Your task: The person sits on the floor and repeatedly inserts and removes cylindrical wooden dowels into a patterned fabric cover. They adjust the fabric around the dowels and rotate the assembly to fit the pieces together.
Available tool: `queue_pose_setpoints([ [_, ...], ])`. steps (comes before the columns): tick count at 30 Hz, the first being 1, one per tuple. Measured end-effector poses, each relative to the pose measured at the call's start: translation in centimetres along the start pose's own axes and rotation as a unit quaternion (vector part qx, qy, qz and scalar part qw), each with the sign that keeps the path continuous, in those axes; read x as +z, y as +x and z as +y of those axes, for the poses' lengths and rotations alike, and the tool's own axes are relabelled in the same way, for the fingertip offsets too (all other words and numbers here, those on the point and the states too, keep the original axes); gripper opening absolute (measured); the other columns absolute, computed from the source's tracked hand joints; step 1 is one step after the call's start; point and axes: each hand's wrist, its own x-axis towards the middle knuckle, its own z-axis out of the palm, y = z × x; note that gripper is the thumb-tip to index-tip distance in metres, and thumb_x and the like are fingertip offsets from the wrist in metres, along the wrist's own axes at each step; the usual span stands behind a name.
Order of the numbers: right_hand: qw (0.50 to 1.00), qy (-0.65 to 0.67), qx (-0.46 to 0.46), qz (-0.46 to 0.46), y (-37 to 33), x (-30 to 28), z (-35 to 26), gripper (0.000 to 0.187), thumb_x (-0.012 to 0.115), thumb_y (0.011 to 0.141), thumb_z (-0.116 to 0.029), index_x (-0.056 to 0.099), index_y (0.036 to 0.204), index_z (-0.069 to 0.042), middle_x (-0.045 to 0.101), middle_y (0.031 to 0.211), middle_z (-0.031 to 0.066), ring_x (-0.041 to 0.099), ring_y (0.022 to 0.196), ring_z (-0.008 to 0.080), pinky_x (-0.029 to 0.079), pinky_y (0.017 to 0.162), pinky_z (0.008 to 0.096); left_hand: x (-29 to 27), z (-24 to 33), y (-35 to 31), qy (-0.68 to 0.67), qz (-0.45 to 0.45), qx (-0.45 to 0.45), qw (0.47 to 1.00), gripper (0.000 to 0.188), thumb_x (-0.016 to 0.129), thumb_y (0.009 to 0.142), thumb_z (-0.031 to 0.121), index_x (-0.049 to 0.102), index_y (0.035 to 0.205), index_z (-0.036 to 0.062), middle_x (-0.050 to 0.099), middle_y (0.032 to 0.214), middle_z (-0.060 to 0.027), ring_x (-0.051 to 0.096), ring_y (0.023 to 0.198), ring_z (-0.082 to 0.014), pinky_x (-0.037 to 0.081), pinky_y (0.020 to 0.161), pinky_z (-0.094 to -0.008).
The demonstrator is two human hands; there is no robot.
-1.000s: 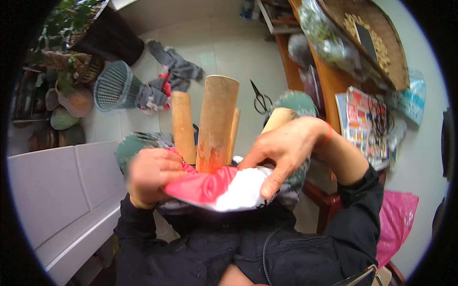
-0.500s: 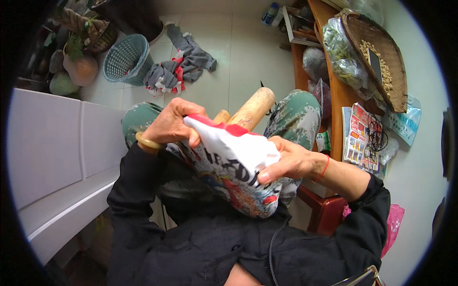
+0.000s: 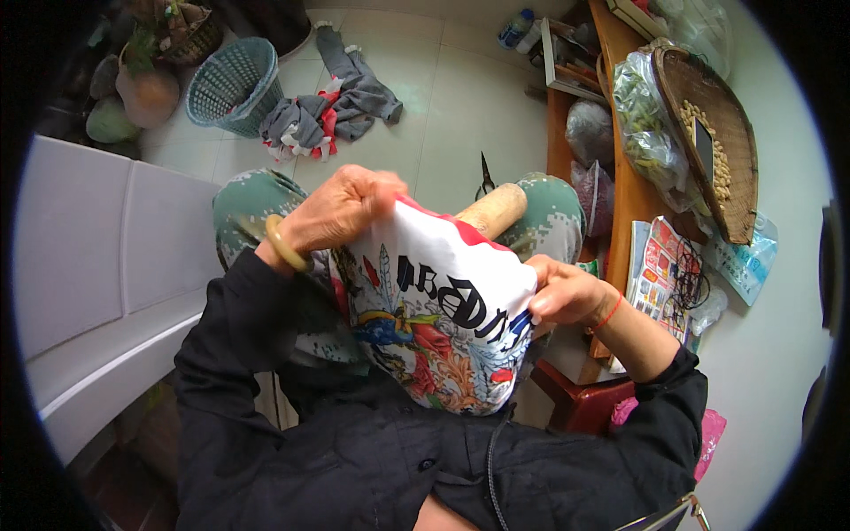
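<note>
A white printed cloth (image 3: 434, 327) with a red edge, dark lettering and a colourful flower pattern is stretched over my lap. My left hand (image 3: 345, 208), a pale bangle at its wrist, is closed on the upper left corner; its fingertips are slightly blurred. At the right edge, my right hand (image 3: 571, 288) pinches the cloth between thumb and fingers. Behind the red edge a pale wooden cylinder (image 3: 494, 211) pokes out between my knees, its lower part hidden by the cloth. Just beyond it, dark scissors (image 3: 484, 180) lie partly hidden.
Grey and red cloth pieces (image 3: 332, 111) lie on the tiled floor beside a blue-green plastic basket (image 3: 232, 88). At right, a wooden shelf (image 3: 630, 190) bears bagged greens and a woven tray (image 3: 739, 168). A white cabinet (image 3: 88, 239) stands at left, a red stool (image 3: 575, 394) at right.
The cloth has been spread wider and flatter, so more of its print shows. My right hand has moved slightly right. The scissors have come into clearer view.
</note>
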Motion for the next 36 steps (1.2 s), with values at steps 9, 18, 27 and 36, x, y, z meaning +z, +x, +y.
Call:
queue_pose_setpoints([
  [9,0.998,0.031,0.047,-0.003,3.0,1.0,1.7,0.06,0.084,0.096,-0.012,0.061,0.15,0.0,0.074,0.134,0.0071,0.069,0.119,0.0154,0.055,0.099,0.0327,5.1,9.2,6.0,0.315,-0.207,0.018,0.926,0.049,0.06,0.11,0.049,0.078,0.101,0.0043,0.073,0.08,-0.0134,0.068,0.068,-0.0371,0.054,0.071,-0.0452],
  [18,0.937,-0.339,-0.075,-0.039,-0.2,6.5,2.5,0.063,0.085,0.099,-0.021,0.062,0.154,-0.002,0.071,0.115,0.0035,0.066,0.091,0.0119,0.056,0.077,0.0303,4.1,7.3,4.4,0.078,-0.381,0.09,0.917,0.055,0.092,0.078,0.061,0.074,0.076,0.0095,0.065,0.077,-0.0042,0.061,0.079,-0.027,0.047,0.075,-0.0405],
  [27,0.904,-0.287,-0.317,-0.03,-0.7,6.3,8.6,0.059,0.083,0.097,-0.015,0.062,0.147,0.009,0.073,0.132,0.0223,0.074,0.12,0.0375,0.065,0.087,0.0393,4.8,6.7,5.0,-0.008,-0.419,0.156,0.895,0.055,0.09,0.088,0.05,0.062,0.06,0.012,0.06,0.069,0.0062,0.052,0.066,-0.0165,0.047,0.068,-0.0341],
  [36,0.874,-0.323,-0.35,-0.096,-0.5,4.8,9.7,0.05,0.066,0.093,0.002,0.064,0.143,0.006,0.065,0.15,0.0233,0.074,0.123,0.0352,0.066,0.088,0.0408,8.0,5.5,4.7,-0.121,-0.278,0.224,0.926,0.06,0.087,0.093,0.026,0.051,0.049,0.0086,0.054,0.057,0.0031,0.053,0.052,-0.0118,0.057,0.064,-0.0328],
])
